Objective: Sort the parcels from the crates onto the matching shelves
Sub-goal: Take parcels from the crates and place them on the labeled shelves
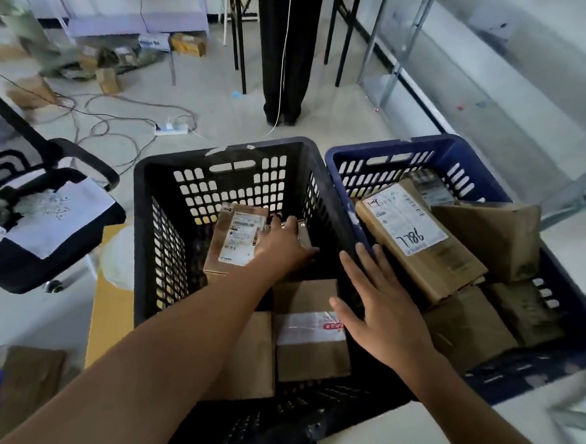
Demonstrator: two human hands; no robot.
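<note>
Two crates stand side by side in front of me. The black crate (227,159) holds a labelled brown parcel (230,242) at its far side and a taped cardboard box (311,343) near me. My left hand (285,243) reaches deep into the black crate, its fingers curled over a small parcel (303,234) beside the labelled one. My right hand (379,302) hovers with fingers spread over the black crate's right wall. The blue crate (460,153) on the right is packed with several brown parcels, the top parcel (417,243) marked 7786.
A person in black trousers (286,50) stands beyond the crates. Cables and a power strip (172,128) lie on the floor. An office chair (44,220) with papers stands at left. Metal shelving (499,80) runs along the right. Loose boxes (187,43) sit at the back.
</note>
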